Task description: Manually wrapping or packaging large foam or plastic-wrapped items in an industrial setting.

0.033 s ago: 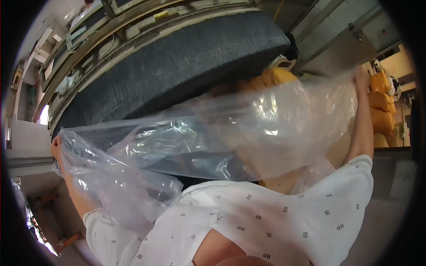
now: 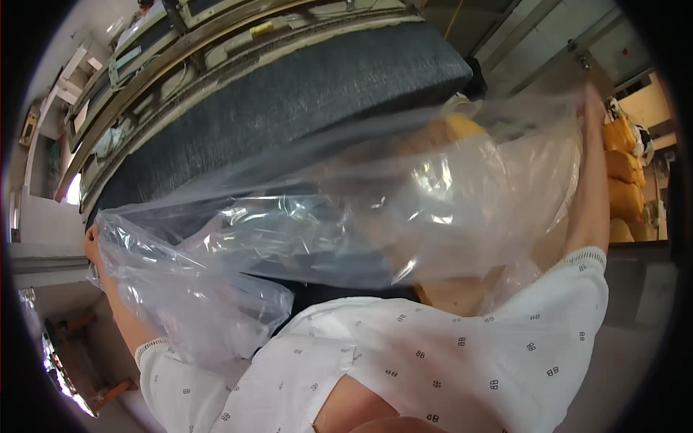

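As a person in a white printed shirt [image 2: 433, 346] spreads both arms, a clear plastic sheet [image 2: 440, 187] hangs between the two hands, along the near edge of a dark grey worktop [image 2: 274, 101]. The left hand [image 2: 92, 242], just beside the worktop's near left corner, has its fingers closed on the sheet's edge; the right hand [image 2: 592, 112], beyond the right end, holds the other side, though blur hides how its fingers are set. An orange-yellow bundle [image 2: 463, 128] shows near the right corner. An even pull should keep the upper edge straight, while the loose folds by the left forearm [image 2: 119, 303] likely need gathering before they snag.
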